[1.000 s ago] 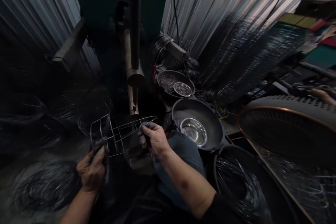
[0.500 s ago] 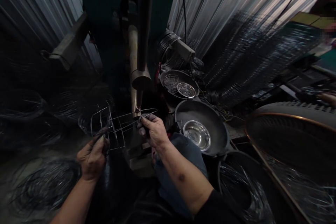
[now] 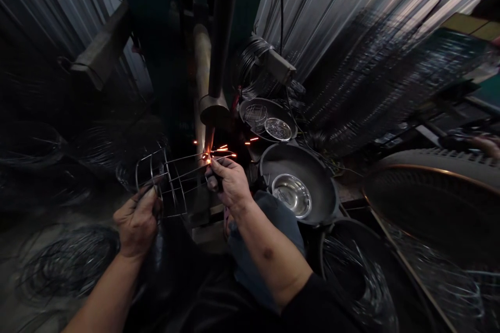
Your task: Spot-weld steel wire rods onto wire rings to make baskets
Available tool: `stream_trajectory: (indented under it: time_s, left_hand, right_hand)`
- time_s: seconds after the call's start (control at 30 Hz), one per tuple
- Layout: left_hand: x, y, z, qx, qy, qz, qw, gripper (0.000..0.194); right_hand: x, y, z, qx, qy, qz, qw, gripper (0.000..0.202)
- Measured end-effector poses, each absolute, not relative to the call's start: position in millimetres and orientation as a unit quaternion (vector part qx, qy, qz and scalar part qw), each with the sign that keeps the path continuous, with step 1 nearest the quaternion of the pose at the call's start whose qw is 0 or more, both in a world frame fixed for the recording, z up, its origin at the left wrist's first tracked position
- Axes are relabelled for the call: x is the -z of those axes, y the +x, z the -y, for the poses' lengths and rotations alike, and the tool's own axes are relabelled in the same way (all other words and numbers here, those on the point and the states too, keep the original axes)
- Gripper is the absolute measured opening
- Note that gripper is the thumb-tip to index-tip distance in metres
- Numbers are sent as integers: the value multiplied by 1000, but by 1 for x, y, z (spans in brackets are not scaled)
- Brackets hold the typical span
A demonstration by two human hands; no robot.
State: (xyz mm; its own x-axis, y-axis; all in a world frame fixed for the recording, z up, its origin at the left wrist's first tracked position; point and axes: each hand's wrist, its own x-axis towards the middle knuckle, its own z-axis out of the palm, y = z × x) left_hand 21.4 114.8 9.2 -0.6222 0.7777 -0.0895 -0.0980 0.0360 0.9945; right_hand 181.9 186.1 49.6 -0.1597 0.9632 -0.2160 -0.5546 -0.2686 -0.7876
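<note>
A wire frame [image 3: 178, 187] of thin metal rods and curved hoops lies between my hands. My left hand [image 3: 138, 218] is closed around its near left end. The fingers of my right hand [image 3: 226, 179] pinch at its right end, just beside the tip of a spot welder [image 3: 209, 138]; exactly what sits between those fingertips is too small to make out. Orange sparks fly where the upper electrode meets the wire, and the contact point glows. The welder's lower arm [image 3: 202, 62] runs back behind the upright rod.
To the right stand a dark pan [image 3: 320, 182] holding a shiny steel bowl [image 3: 302, 199], and a farther pan [image 3: 250, 106] with a small dish and wire pieces. Wire coils [image 3: 70, 265] lie on the left floor. A large copper-rimmed round object [image 3: 429, 166] and part of another person's hand [image 3: 486, 145] are at far right.
Sparks and a glow have appeared at the welder's tip. The upper electrode now presses at the wire beside my right fingers. Both hands keep nearly the same place and grip.
</note>
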Motion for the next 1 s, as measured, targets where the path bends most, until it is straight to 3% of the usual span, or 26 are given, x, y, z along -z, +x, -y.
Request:
stream_trajectory:
  time_s: [0.13,0.27,0.33,0.6,0.87,1.0]
  left_hand:
    - [-14,23,-113,-645,267,-624,351,36]
    - [-20,24,-115,-665,247,-620,336,29]
    - [-24,24,-118,-668,244,-623,325,28]
    - [-34,19,-131,-665,256,-617,333,25]
    - [-23,17,-134,-680,256,-590,353,35]
    - [-20,19,-132,-693,236,-577,363,36]
  right_hand:
    - [-49,194,-183,-650,-426,382,500,22]
    - [-54,218,-183,-335,-520,578,531,9]
    - [-57,225,-189,-231,-517,628,534,11]
    - [-57,216,-216,-182,-487,699,492,16]
    - [-43,209,-219,-127,-507,703,482,15]
    - [-52,211,-218,-113,-531,717,437,16]
